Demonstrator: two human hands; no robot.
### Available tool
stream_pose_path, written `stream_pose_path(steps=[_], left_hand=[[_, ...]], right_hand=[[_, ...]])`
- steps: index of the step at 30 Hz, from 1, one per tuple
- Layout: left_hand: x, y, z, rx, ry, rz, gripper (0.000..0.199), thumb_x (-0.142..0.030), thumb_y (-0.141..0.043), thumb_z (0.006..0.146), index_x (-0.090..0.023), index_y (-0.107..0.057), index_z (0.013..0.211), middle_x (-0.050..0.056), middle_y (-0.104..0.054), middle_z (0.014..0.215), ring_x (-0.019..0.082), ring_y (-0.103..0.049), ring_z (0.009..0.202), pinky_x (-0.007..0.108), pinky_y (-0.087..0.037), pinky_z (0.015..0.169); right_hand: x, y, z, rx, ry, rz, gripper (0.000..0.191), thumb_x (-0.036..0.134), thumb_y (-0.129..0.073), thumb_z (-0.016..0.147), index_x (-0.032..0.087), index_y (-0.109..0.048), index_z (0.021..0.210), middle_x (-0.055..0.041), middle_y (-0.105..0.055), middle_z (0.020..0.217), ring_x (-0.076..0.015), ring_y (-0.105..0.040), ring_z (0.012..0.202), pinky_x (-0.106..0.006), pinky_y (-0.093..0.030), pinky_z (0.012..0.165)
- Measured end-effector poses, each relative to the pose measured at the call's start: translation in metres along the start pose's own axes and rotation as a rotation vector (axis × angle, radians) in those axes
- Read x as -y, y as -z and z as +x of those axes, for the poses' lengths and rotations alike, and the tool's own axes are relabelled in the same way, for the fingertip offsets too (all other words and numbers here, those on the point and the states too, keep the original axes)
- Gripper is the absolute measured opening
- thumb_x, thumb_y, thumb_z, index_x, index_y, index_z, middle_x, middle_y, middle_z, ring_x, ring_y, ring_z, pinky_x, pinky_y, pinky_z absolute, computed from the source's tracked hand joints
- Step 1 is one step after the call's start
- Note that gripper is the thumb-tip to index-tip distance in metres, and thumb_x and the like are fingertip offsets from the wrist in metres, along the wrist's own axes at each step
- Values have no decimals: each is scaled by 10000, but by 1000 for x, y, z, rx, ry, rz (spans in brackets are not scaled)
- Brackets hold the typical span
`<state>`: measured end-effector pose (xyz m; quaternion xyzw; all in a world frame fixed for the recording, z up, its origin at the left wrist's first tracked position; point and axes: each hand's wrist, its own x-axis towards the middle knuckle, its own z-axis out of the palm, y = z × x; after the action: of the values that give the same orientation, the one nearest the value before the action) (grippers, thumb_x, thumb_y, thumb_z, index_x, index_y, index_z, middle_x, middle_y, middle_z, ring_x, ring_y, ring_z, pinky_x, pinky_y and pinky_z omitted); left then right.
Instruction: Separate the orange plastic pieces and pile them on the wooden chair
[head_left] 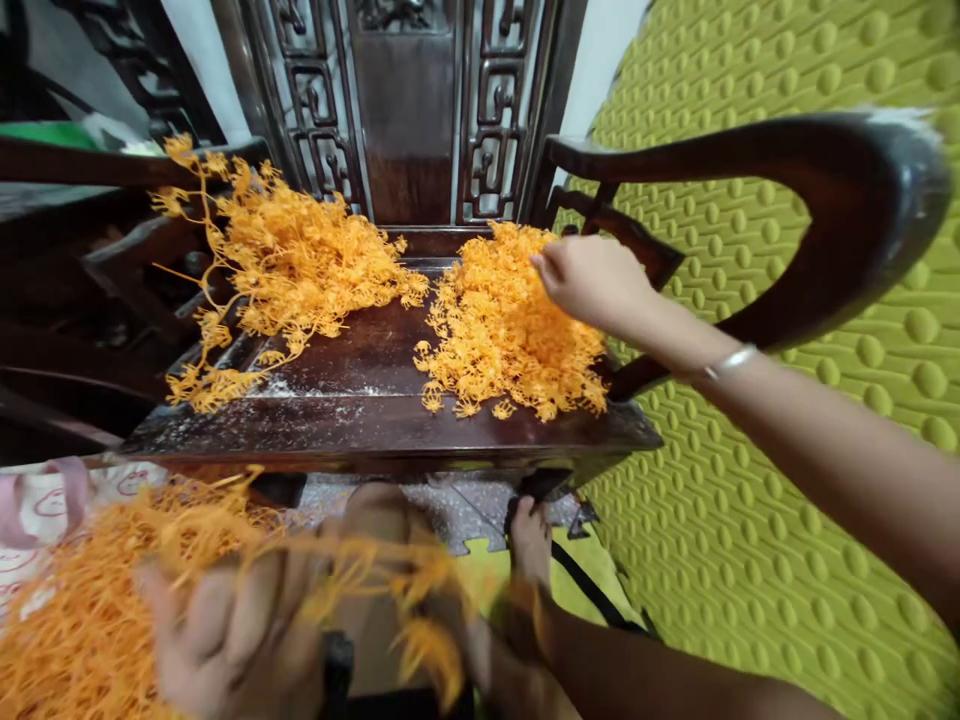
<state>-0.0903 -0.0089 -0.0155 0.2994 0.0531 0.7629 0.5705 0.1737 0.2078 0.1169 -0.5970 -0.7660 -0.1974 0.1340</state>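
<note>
Orange, thin, plastic-looking strands with curled tips (429, 650) trail from the curled left hand (232, 620), the right hand (600, 280) clenched over a frilly orange heap (487, 320) (gripping any, I cannot tell), probably light, springy, best pinched by stems.

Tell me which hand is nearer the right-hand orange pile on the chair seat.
Right hand, at the upper right edge of the orange pile. The left hand is farther off, low in front of the chair seat, toward the left.
</note>
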Motion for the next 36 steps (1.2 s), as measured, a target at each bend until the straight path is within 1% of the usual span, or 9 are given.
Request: stream_pose_path(steps=[4,8,10,14,21,26,29,32,36], left_hand=[[30,-22,27,29,-26,-138,578,-361,-414,973,-194,-199,464,-50,-194,334,132,-329,490,281,-474,717],[31,-28,27,9,-24,-165,535,-335,-442,966,-187,-249,490,-55,-225,380,125,-343,519,283,-478,783],[28,-26,24,-37,-44,-178,507,-334,-470,958,-183,-279,513,-61,-232,411,117,-363,531,296,-475,847],[28,-22,21,-58,-18,-180,473,-343,-473,955,-184,-329,534,-60,-235,428,114,-387,540,296,-486,870],[24,-17,14,-146,-33,-106,460,-393,-532,920,-197,-368,538,-58,-195,412,132,-375,530,301,-504,810],[9,-4,7,-199,-65,-45,513,-386,-577,888,-187,-320,492,-50,-148,375,142,-377,522,274,-492,692],[4,0,3,-234,-61,-21,536,-397,-583,879,-183,-310,471,-49,-134,362,139,-364,500,268,-483,659],[5,1,1,-235,-36,-25,528,-383,-591,874,-177,-309,477,-48,-130,361,137,-381,501,260,-480,659],[9,1,-2,-286,-44,-40,517,-355,-605,865,-175,-298,490,-42,-137,374,141,-428,537,248,-473,671]], right_hand=[[-15,-28,46,-135,-116,-14,564,423,-286,965,10,-667,914,-239,-624,912,-324,-591,906,-483,-450,754],[-18,-44,40,96,-215,11,676,524,-267,961,3,-679,839,-278,-613,1001,-428,-505,1111,-687,-284,941],[-8,-39,25,9,-168,69,662,527,-222,968,67,-683,846,-243,-589,1118,-414,-472,1166,-719,-162,1009],[29,-16,-4,-281,54,77,591,546,-249,959,124,-661,985,-180,-568,1189,-340,-493,1144,-648,-82,1103],[42,-44,-7,-82,147,-23,511,395,-304,953,74,-691,867,-198,-640,969,-355,-559,1025,-692,-198,1053],[56,-52,-26,-190,265,221,396,333,-325,971,125,-656,1031,-151,-627,1179,-285,-530,1164,-617,-150,1127],[85,-53,-41,-140,592,328,434,389,-322,992,121,-585,1211,-112,-551,1345,-224,-461,1274,-463,-205,1162],[108,-69,-48,41,942,287,485,427,-294,1004,139,-520,1322,-77,-491,1424,-214,-408,1336,-419,-230,1161],[109,-99,-46,132,733,174,501,397,-330,997,69,-517,1327,-136,-557,1349,-269,-455,1298,-482,-224,1161]])
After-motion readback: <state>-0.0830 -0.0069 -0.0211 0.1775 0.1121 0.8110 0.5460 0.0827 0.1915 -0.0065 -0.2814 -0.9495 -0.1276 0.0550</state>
